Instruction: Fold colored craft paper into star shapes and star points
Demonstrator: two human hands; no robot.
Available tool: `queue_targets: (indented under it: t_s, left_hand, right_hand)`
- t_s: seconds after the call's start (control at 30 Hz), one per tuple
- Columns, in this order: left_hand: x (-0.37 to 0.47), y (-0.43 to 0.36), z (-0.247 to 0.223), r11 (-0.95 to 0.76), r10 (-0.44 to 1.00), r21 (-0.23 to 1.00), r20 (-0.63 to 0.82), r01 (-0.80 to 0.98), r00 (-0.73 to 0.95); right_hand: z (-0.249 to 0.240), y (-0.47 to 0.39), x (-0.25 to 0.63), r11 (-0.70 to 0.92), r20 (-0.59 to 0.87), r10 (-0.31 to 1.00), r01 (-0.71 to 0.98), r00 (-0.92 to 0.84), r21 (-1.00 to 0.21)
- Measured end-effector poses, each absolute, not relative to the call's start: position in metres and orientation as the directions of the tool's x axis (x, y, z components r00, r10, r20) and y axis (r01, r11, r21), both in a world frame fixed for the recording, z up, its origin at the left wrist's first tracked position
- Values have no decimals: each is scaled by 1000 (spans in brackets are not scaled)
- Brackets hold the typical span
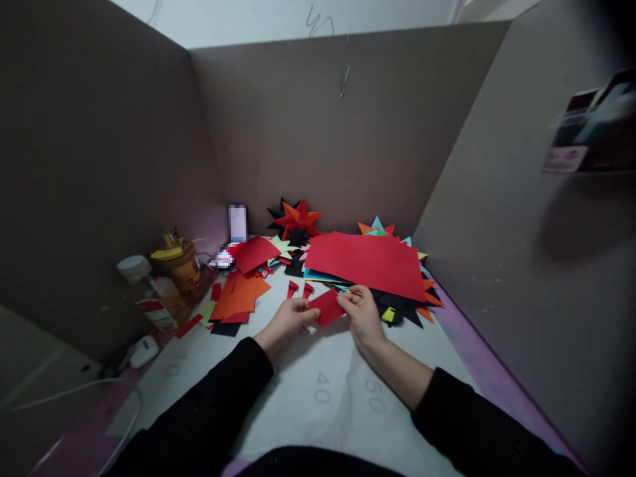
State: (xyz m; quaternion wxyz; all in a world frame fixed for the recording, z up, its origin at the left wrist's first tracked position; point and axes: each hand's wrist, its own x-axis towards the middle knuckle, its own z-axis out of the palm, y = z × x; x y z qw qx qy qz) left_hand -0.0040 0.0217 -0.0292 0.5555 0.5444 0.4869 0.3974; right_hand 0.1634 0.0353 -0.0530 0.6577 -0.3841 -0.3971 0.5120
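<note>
Between my hands is a small red piece of paper (328, 307), held up a little over the white mat. My left hand (291, 320) pinches its left edge with thumb and fingers. At its upper right edge, my right hand (364, 317) grips it the same way. Two small folded red paper pieces (300, 289) lie on the mat just beyond my left hand. Behind my right hand is a stack of large red paper sheets (368, 262), with blue and black sheets showing under it.
Orange paper (241, 293) and another red sheet (256, 254) lie to the left. Folded paper stars (298, 220) stand at the back. A white-capped bottle (156, 295) and a brown jar (179, 265) stand at far left, near a white earphone case (144, 351). Grey partitions (322, 132) enclose the desk.
</note>
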Motion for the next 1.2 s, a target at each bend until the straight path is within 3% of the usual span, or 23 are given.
queue_targets:
  t_s: [0.13,0.27,0.43,0.53,0.73,0.87,0.93,1.03,1.2]
  left_hand:
    - [-2,16,-21,-65,953,981,8,181,303]
    - [-1,12,-13,-235,948,921,146,310,283]
    - [-2,9,-17,-315,942,845,223,431,251]
    - [-4,10,-17,-319,941,841,228,436,250]
    - [-13,18,-9,-255,965,887,210,386,155]
    - [-18,20,-7,-266,964,877,248,400,97]
    - [-16,17,-6,-311,950,832,280,459,136]
    - [-10,8,-4,-413,911,733,325,541,254]
    - [-5,1,-4,-490,872,643,382,589,307]
  right_hand:
    - [-49,32,164,197,178,980,-311,88,-930]
    - [-43,19,159,249,259,964,-126,-68,-960]
    - [-43,10,154,324,314,941,65,-125,-944]
    - [-44,11,154,318,307,943,74,-132,-945]
    - [-40,19,155,280,286,957,-91,-48,-956]
    - [-36,21,161,323,322,945,-5,56,-946]
    - [-35,18,163,386,394,919,138,35,-912]
    - [-33,12,162,522,509,851,319,-131,-791]
    - [-34,6,160,608,570,791,387,-223,-693]
